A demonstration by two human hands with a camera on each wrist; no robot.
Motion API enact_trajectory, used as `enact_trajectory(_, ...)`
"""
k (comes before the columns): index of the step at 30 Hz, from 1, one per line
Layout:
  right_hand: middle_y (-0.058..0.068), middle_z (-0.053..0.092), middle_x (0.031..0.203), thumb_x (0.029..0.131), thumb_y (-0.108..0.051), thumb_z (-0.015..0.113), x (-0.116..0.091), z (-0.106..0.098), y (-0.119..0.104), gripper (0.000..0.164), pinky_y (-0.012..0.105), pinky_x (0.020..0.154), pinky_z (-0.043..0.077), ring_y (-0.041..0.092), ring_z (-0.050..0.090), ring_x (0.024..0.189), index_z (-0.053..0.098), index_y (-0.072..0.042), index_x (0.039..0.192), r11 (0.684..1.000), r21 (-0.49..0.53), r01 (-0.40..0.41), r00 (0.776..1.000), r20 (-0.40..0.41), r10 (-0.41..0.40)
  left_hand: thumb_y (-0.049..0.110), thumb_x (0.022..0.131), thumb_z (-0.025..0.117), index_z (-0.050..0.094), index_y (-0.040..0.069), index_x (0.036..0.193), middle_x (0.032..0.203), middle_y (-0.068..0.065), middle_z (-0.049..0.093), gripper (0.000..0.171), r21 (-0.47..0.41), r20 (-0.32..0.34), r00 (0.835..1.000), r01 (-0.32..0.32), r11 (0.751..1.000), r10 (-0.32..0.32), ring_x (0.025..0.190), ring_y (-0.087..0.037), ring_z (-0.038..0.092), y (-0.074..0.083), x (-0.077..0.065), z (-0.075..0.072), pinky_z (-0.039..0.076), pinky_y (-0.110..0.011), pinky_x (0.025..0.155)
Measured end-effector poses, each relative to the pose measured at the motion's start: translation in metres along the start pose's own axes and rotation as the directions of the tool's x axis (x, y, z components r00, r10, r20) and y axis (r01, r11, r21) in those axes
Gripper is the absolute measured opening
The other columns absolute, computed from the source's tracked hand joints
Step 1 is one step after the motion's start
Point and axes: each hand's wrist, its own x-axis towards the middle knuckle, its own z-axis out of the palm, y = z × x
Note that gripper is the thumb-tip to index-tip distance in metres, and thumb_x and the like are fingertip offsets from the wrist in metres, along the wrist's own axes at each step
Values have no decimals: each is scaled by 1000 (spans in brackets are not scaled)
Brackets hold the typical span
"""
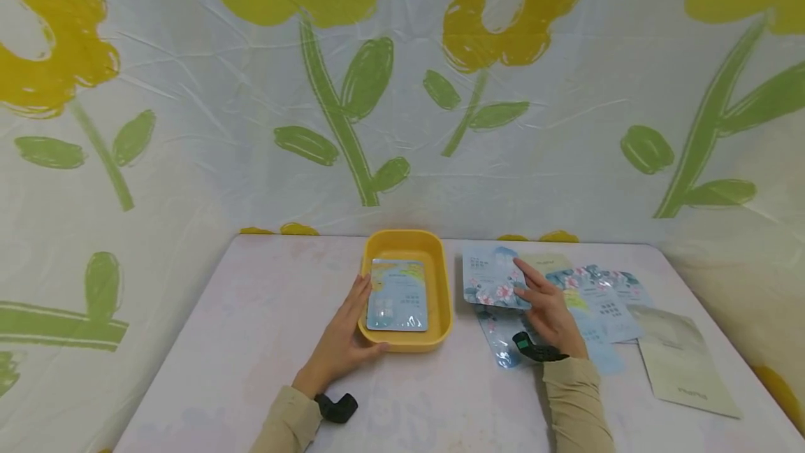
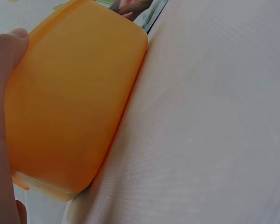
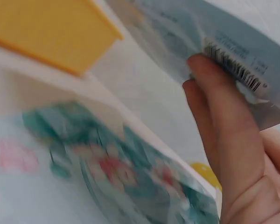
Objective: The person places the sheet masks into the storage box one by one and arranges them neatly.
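Observation:
My left hand (image 1: 339, 341) rests against the left side and near left corner of a yellow plastic tray (image 1: 445, 292), its fingers and thumb extended. Inside the tray lies a blue sheet mask packet (image 1: 397, 299) with a yellow-green pattern. My right hand (image 1: 546, 306) holds another blue packet (image 1: 490, 275), printed with pink flowers, just right of the tray. A barcode shows on that packet's back in the right wrist view, with fingers (image 3: 228, 112) against it. Below it, a floral packet (image 1: 499, 338) lies partly hidden on the table.
Several overlapping blue packets (image 1: 606, 310) lie right of my right hand. A pale green packet (image 1: 685, 362) rests near the table's right side, and another pale green packet (image 1: 550, 262) shows behind the hand. A flower-printed cloth (image 1: 402, 110) hangs behind the table (image 1: 270, 292).

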Motion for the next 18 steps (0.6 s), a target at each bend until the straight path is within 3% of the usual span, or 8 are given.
enact_trajectory(1, 6, -1, 167, 102, 13, 29, 1, 1, 1, 65, 12, 52, 46, 8, 60, 115, 6, -9, 159, 997, 70, 11, 999, 42, -14, 61, 81, 73, 20, 8, 159, 165, -10, 17, 108, -1, 1, 1000, 0, 1000, 0, 152, -24, 9, 0, 0, 0, 21, -42, 121)
enact_trajectory(4, 6, 7, 166, 100, 17, 16, 5, 6, 5, 67, 16, 79, 55, 18, 48, 134, -5, -9, 158, 968, 249, 20, 984, 165, -63, 60, 81, 73, 18, 11, 159, 165, -9, 16, 108, -2, 1, 1000, 2, 1000, -2, 152, -24, 10, 0, 0, 0, 22, -43, 121)
enact_trajectory(6, 7, 3, 166, 97, 20, 9, 9, 10, 9, 70, 24, 98, 51, 23, 41, 140, -10, -10, 158, 942, 336, 10, 969, 230, -92, 60, 81, 73, 19, 11, 159, 165, -8, 16, 108, -2, -1, 1000, 5, 1000, -5, 152, -24, 9, 0, 0, 0, 23, -44, 121)
enact_trajectory(8, 7, -1, 166, 94, 22, 5, 13, 14, 13, 73, 31, 106, 46, 25, 39, 141, -11, -10, 158, 927, 376, 7, 957, 265, -115, 60, 81, 73, 17, 13, 160, 165, -8, 16, 108, -3, 0, 1000, 6, 1000, -6, 152, -24, 9, 0, 0, 0, 23, -44, 121)
enact_trajectory(11, 7, -7, 166, 92, 25, 5, 18, 23, 19, 77, 33, 106, 46, 27, 38, 142, -10, -11, 158, 908, 419, -6, 945, 299, -132, 60, 81, 74, 16, 15, 160, 165, -7, 16, 108, -6, 0, 1000, 7, 1000, -7, 152, -24, 10, 0, 1, 0, 22, -44, 121)
enact_trajectory(15, 4, -12, 166, 90, 27, 9, 24, 36, 24, 80, 28, 99, 51, 25, 35, 143, -10, -11, 158, 902, 431, -21, 934, 331, -136, 59, 80, 74, 14, 17, 160, 166, -6, 15, 108, -10, -1, 1000, 6, 1000, -6, 152, -25, 10, 1, 1, 0, 22, -44, 121)
enact_trajectory(18, 5, -13, 166, 90, 29, 14, 29, 48, 26, 82, 26, 99, 51, 22, 32, 145, -6, -10, 159, 927, 375, -5, 938, 323, -126, 59, 80, 75, 14, 17, 160, 166, -7, 15, 108, -12, -2, 1000, 6, 1000, -6, 152, -25, 9, 1, 1, 0, 22, -44, 121)
